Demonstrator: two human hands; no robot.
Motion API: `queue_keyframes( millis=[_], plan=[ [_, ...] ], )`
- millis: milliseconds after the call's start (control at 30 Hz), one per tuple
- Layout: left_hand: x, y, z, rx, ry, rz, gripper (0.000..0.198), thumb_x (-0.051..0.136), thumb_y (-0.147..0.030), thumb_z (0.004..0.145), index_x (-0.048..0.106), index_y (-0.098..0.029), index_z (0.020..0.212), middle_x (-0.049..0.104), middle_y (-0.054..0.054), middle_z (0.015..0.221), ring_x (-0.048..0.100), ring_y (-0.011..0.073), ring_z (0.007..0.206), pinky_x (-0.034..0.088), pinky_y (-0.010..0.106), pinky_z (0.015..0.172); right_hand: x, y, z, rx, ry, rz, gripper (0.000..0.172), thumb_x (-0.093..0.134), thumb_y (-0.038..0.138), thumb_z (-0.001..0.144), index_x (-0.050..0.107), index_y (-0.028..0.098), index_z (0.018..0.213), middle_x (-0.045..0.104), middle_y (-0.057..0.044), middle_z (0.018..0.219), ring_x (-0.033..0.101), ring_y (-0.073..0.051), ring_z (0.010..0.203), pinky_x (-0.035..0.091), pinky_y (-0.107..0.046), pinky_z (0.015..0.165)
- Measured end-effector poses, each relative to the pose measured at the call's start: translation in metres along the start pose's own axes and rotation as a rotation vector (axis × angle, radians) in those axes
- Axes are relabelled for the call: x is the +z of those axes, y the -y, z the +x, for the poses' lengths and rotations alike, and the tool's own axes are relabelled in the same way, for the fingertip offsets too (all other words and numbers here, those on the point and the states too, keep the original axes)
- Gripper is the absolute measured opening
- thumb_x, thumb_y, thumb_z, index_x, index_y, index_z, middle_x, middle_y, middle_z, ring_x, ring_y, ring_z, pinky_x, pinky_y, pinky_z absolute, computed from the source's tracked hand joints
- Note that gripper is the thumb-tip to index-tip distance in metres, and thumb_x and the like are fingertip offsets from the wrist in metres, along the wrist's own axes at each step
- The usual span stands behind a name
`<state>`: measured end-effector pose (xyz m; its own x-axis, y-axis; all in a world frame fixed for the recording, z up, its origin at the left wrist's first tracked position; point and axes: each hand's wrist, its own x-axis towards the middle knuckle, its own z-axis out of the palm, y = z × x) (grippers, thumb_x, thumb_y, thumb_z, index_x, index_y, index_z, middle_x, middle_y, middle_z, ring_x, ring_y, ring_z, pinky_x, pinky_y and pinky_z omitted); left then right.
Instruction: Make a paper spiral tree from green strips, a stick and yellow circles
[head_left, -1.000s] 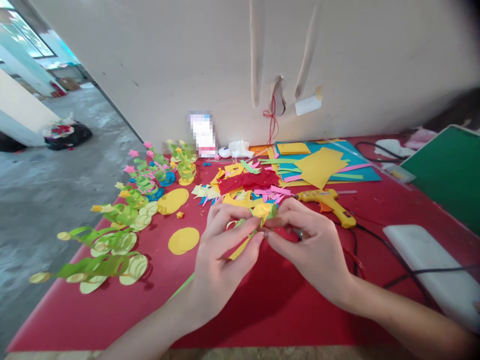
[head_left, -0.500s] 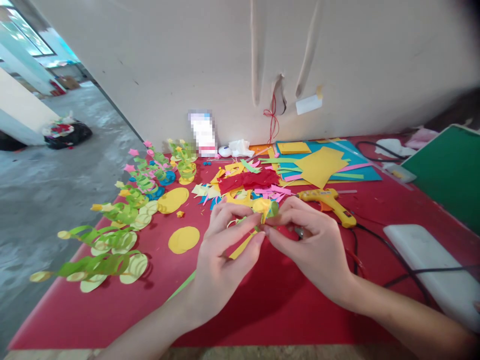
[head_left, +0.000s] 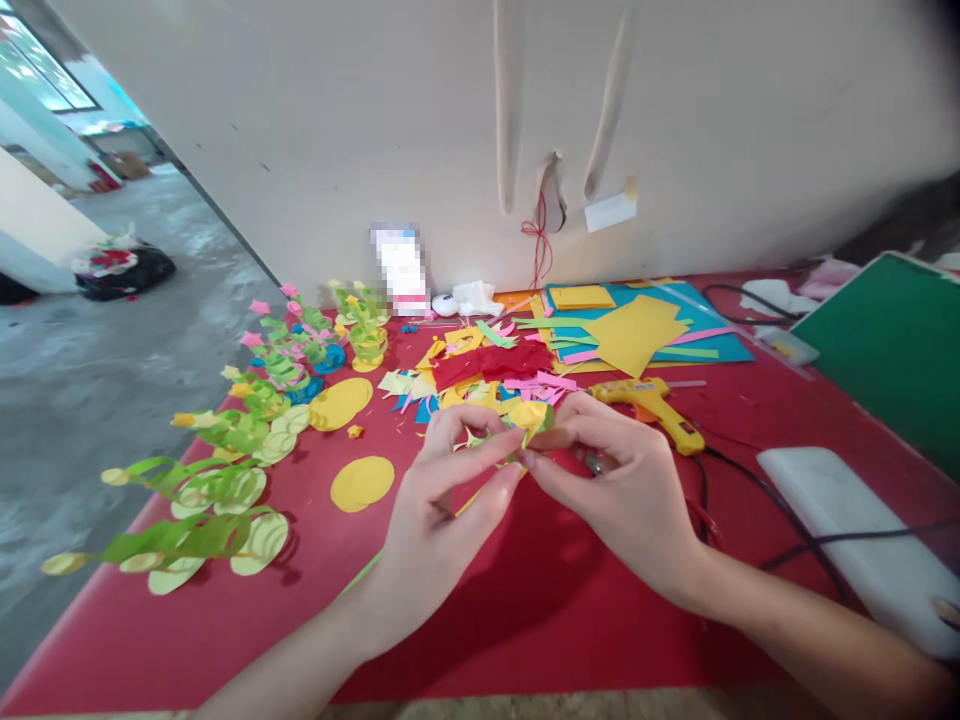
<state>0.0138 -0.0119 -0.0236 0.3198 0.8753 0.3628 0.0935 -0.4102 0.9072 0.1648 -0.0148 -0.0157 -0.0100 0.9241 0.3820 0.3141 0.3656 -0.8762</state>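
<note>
The left hand (head_left: 439, 510) and right hand (head_left: 634, 485) are pinching a yellow paper piece (head_left: 531, 417), apparently unfinished; assembled green spirals (head_left: 244, 437) are resting leftward, while yellow discs (head_left: 363, 484) are lying bare.

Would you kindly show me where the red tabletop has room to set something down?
Bare red tabletop lies between left forearm and right forearm, also between left forearm and green spirals. The far side is crowded with paper scraps, coloured sheets and glue gun.

Small paper piece (head_left: 531, 415), yellow and green, creased, pinched between both hands (head_left: 442, 500) (head_left: 634, 480), partly hidden.
</note>
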Motion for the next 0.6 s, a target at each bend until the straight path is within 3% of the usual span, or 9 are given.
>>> queue_keyframes(
  millis=[233, 367, 500, 600],
  plan=[
    [-0.003, -0.001, 0.003, -0.033, -0.003, 0.001, 0.03, 0.049, -0.014, 0.083, 0.06, -0.032, 0.104, 0.048, 0.0, 0.1, 0.045, 0.0129, 0.098, 0.04, 0.023, 0.084, -0.001, 0.001, 0.002, 0.034, 0.02, 0.071, 0.007, 0.062, 0.018, 0.07, 0.062, 0.015, 0.064, 0.05, 0.0, 0.061, 0.046, -0.01, 0.059, 0.038, -0.024, 0.054],
    [-0.008, -0.003, 0.007, -0.059, -0.074, 0.048, 0.031, 0.05, -0.016, 0.083, 0.051, -0.031, 0.11, 0.049, -0.001, 0.103, 0.045, 0.0111, 0.098, 0.037, 0.02, 0.086, -0.006, 0.001, 0.005, 0.096, 0.055, 0.157, 0.004, 0.064, 0.023, 0.07, 0.064, 0.019, 0.069, 0.049, 0.002, 0.064, 0.046, -0.009, 0.062, 0.037, -0.024, 0.057],
    [-0.013, -0.002, 0.012, -0.035, -0.108, 0.139, 0.012, 0.051, -0.017, 0.082, 0.055, -0.025, 0.09, 0.05, -0.001, 0.095, 0.045, 0.0123, 0.097, 0.035, 0.022, 0.086, -0.011, 0.001, 0.008, 0.207, 0.134, 0.259, 0.007, 0.063, 0.026, 0.072, 0.065, 0.021, 0.068, 0.053, 0.003, 0.066, 0.047, -0.009, 0.066, 0.038, -0.024, 0.063],
    [-0.015, -0.002, 0.015, -0.028, -0.088, 0.176, 0.009, 0.05, -0.017, 0.082, 0.057, -0.023, 0.083, 0.048, -0.001, 0.092, 0.046, 0.0127, 0.093, 0.036, 0.022, 0.082, -0.012, 0.001, 0.008, 0.297, 0.186, 0.366, 0.008, 0.063, 0.029, 0.072, 0.066, 0.022, 0.069, 0.06, 0.002, 0.07, 0.052, -0.01, 0.069, 0.041, -0.023, 0.064]
  ],
)
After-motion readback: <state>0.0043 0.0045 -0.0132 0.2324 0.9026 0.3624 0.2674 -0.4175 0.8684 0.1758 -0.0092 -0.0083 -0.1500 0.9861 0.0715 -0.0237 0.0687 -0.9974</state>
